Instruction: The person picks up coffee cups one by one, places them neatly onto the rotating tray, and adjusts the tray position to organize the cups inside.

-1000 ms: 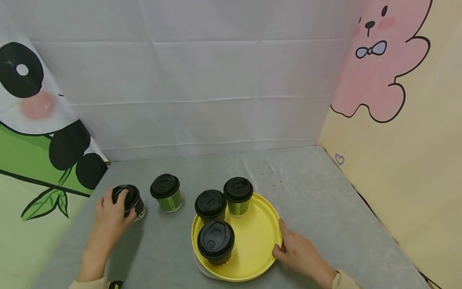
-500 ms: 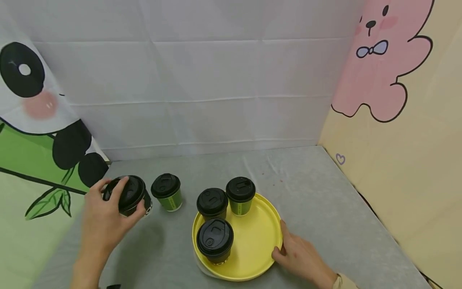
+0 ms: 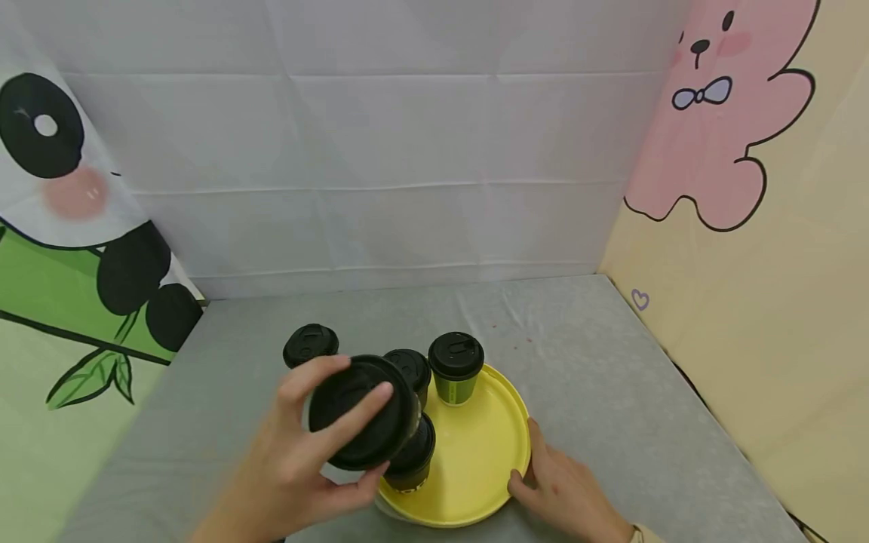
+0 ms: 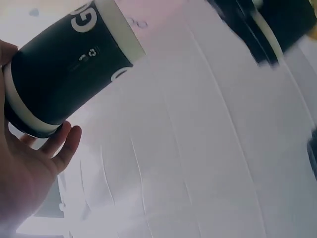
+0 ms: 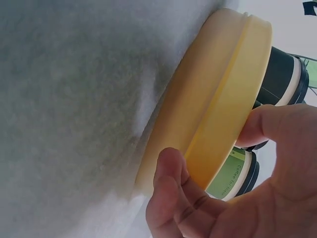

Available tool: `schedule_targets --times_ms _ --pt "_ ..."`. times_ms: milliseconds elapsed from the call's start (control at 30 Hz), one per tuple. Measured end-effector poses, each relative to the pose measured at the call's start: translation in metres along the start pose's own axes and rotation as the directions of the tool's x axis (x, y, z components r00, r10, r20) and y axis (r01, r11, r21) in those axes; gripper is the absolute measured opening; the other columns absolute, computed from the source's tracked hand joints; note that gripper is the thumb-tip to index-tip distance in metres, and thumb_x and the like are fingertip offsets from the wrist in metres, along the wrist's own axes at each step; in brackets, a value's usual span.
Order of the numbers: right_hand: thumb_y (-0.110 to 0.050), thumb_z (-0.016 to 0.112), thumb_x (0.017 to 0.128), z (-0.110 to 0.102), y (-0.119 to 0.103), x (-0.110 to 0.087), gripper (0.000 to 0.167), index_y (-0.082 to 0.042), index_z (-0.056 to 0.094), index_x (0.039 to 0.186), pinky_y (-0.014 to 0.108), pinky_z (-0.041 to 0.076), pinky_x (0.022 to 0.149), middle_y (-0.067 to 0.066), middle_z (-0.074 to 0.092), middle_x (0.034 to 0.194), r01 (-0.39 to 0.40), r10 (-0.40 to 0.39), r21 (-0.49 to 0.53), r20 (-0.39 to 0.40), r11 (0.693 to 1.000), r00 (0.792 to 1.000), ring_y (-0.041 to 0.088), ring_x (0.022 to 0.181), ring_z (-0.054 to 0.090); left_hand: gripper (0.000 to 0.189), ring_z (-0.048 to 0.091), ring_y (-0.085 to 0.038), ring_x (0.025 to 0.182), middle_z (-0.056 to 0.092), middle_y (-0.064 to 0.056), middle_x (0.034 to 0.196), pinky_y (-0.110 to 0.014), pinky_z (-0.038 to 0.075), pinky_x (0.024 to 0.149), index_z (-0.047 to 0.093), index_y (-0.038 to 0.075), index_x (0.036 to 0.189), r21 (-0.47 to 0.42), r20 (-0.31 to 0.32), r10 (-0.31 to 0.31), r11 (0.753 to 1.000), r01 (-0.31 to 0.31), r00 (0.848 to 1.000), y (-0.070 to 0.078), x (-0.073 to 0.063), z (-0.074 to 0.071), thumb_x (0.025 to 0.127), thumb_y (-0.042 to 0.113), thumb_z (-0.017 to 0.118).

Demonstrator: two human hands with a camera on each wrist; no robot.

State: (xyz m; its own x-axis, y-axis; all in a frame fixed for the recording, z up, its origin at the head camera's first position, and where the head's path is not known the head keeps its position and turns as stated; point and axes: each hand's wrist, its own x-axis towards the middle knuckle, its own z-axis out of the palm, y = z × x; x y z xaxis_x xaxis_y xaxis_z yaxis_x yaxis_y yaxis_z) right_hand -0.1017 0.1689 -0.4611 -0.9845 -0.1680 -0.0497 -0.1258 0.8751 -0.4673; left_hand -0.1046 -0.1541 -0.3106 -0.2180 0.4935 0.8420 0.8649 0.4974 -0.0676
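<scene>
Head view, left fingers (image 3: 356, 422) round cup (image 3: 339, 398), partly hiding cups (image 3: 412, 461), right fingers (image 3: 538, 443) pinching tray (image 3: 475, 464)

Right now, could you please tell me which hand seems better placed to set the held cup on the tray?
Likely the left hand: it grips that cup near the tray, while the right hand holds the tray's right edge.

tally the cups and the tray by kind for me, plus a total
Black-lidded cups: 5, including the one gripped in the left hand
Yellow tray: 1
Total: 6
</scene>
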Motion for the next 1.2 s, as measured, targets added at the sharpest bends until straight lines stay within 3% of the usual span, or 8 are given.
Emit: schedule_targets --times_ms 100,233,400,567,700,967,1133,1200 --pt "-0.038 0.069 0.089 0.001 -0.001 -0.002 0.084 0.003 0.031 0.153 0.027 0.035 0.049 -0.01 0.046 0.067 -0.014 0.014 -0.001 -0.004 1.0 1.0 0.005 0.055 0.041 0.049 0.052 -0.037 0.11 0.044 -0.028 0.133 -0.042 0.048 0.095 0.068 0.012 0.128 -0.006 0.043 0.081 0.997 -0.08 0.996 0.014 0.004 0.014 0.094 0.045 0.056" --pt "-0.038 0.069 0.089 0.003 -0.001 -0.003 0.083 0.002 0.032 0.152 0.026 0.035 0.049 -0.011 0.046 0.067 -0.011 0.011 0.013 -0.021 1.0 1.0 0.005 0.054 0.04 0.051 0.054 -0.034 0.115 0.047 -0.022 0.137 -0.052 0.048 0.088 0.063 0.019 0.136 -0.027 0.148 0.138 0.99 -0.135 0.979 0.026 0.0 0.037 0.095 0.048 0.054" --pt "-0.037 0.071 0.089 0.005 0.0 -0.003 0.081 0.002 0.034 0.151 0.025 0.036 0.048 -0.013 0.046 0.067 0.01 -0.009 0.02 -0.046 1.0 0.999 0.003 0.053 0.041 0.058 0.054 -0.028 0.119 0.047 -0.015 0.143 -0.054 0.047 0.096 0.053 0.025 0.146 -0.002 0.281 0.123 0.992 -0.127 0.952 0.033 -0.015 0.068 0.095 0.055 0.054" --pt "-0.037 0.07 0.091 0.005 0.001 -0.005 0.08 0.0 0.033 0.151 0.026 0.038 0.05 -0.013 0.047 0.068 0.023 -0.022 0.016 -0.042 1.0 0.999 0.001 0.055 0.042 0.064 0.053 -0.026 0.119 0.046 -0.011 0.143 -0.056 0.047 0.095 0.05 0.027 0.148 0.05 0.351 0.104 0.99 -0.129 0.931 0.034 -0.031 0.089 0.093 0.059 0.057" --pt "-0.036 0.069 0.092 0.005 0.001 -0.006 0.079 0.0 0.032 0.151 0.026 0.037 0.049 -0.012 0.047 0.068 0.014 -0.014 0.026 -0.032 1.0 0.999 0.002 0.053 0.041 0.068 0.052 -0.023 0.115 0.047 -0.009 0.141 -0.056 0.048 0.094 0.049 0.028 0.148 0.082 0.411 0.102 0.986 -0.148 0.906 0.034 -0.039 0.097 0.09 0.061 0.062" --pt "-0.038 0.069 0.091 0.006 -0.001 -0.006 0.08 0.001 0.033 0.151 0.029 0.039 0.052 -0.013 0.046 0.066 -0.009 0.01 0.004 -0.034 1.0 0.999 0.003 0.056 0.042 0.071 0.05 -0.02 0.115 0.045 -0.007 0.143 -0.057 0.044 0.099 0.048 0.032 0.148 0.086 0.532 0.046 0.99 -0.108 0.845 0.034 -0.049 0.105 0.087 0.063 0.065" --pt "-0.038 0.068 0.092 0.006 -0.002 -0.007 0.08 0.001 0.032 0.152 0.027 0.037 0.051 -0.012 0.045 0.066 -0.025 0.025 0.022 -0.025 0.999 0.999 0.003 0.054 0.041 0.069 0.051 -0.021 0.116 0.045 -0.006 0.143 -0.059 0.042 0.102 0.048 0.032 0.148 0.116 0.574 0.032 0.986 -0.121 0.818 0.033 -0.052 0.107 0.089 0.065 0.062" --pt "-0.039 0.068 0.092 0.006 -0.002 -0.007 0.08 0.001 0.032 0.152 0.027 0.036 0.05 -0.012 0.046 0.067 -0.031 0.031 0.027 -0.021 0.999 0.999 0.003 0.053 0.041 0.069 0.052 -0.021 0.117 0.045 -0.006 0.143 -0.06 0.041 0.102 0.047 0.032 0.148 0.124 0.581 0.021 0.986 -0.114 0.814 0.032 -0.053 0.107 0.089 0.065 0.062"
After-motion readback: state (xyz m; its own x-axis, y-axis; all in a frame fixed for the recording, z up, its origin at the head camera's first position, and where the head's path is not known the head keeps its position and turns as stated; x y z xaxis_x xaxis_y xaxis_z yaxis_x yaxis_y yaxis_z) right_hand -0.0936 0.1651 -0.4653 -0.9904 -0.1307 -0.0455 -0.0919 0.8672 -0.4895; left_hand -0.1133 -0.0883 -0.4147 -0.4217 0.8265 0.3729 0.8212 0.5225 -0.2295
